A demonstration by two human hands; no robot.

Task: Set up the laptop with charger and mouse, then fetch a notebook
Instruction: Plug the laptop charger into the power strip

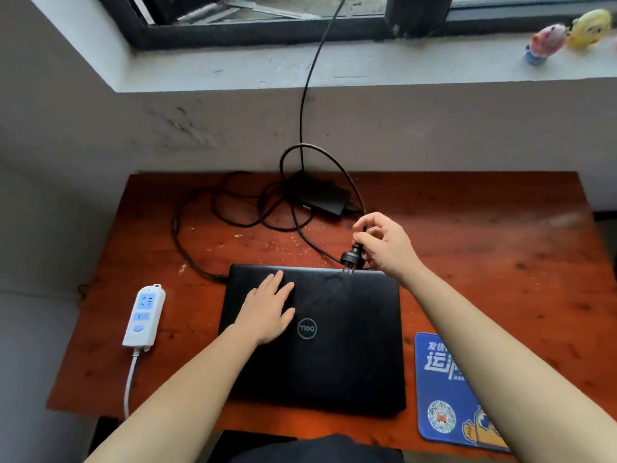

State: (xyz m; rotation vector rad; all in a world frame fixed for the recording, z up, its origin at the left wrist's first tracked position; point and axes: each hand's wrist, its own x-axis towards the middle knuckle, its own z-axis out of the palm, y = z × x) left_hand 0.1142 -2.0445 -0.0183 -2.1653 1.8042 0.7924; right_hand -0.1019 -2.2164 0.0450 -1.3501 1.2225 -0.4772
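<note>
Right hand (384, 242) pinches the plug (352, 255) over the laptop (334, 355) — prongs could scratch it; left hand (268, 309) lies flat, holding nothing.

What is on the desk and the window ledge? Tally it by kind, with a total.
Laptop: 1
Charger: 1
Power strip: 1
Mouse pad: 1
Toy figures, on the ledge: 2
Total: 6

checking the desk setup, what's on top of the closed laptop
The left hand rests flat on the laptop lid. The plug held by the right hand hangs at its back edge. The keyboard is hidden.
</note>
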